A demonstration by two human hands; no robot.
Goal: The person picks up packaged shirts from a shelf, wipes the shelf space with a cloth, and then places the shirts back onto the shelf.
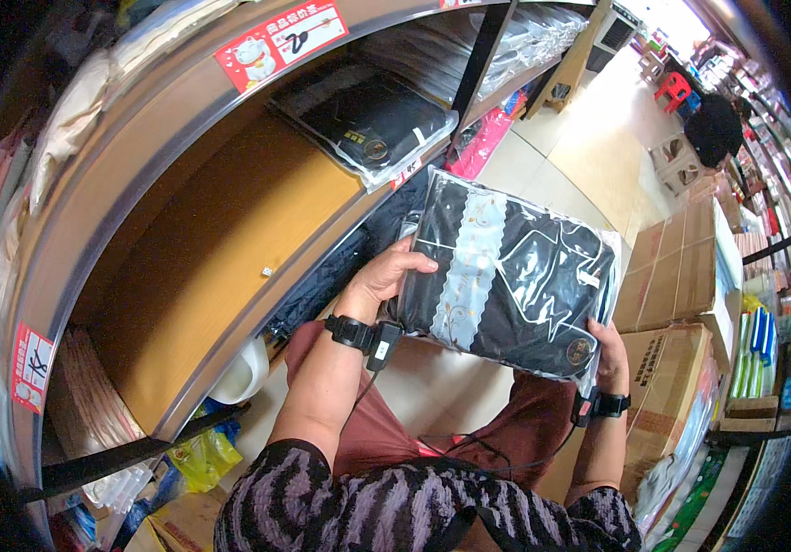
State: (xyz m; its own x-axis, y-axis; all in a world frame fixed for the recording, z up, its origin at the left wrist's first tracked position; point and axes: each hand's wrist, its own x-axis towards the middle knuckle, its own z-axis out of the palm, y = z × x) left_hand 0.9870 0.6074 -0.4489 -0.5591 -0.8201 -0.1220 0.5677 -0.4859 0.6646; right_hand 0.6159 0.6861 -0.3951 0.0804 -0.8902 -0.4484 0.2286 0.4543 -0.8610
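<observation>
A clear plastic package of folded black fabric [542,304] is held flat in front of me, tilted, between both hands. A pale blue patterned band runs across it, and a small round emblem marks its near right corner. My left hand [386,273] grips the left edge, thumb on top and fingers underneath. On the right edge, near the closest corner, my right hand [610,353] is closed with its fingers partly hidden below. More plastic shows at the far left edge, but I cannot tell whether several packages are stacked.
To the left, a wooden shelf [220,267] holds a similar black package [368,124] at its far end. Red-and-white price tags [282,43] line the shelf edges. Cardboard boxes [667,276] stand close on the right. Farther off are a red stool [672,89] and a dark-haired person [715,131].
</observation>
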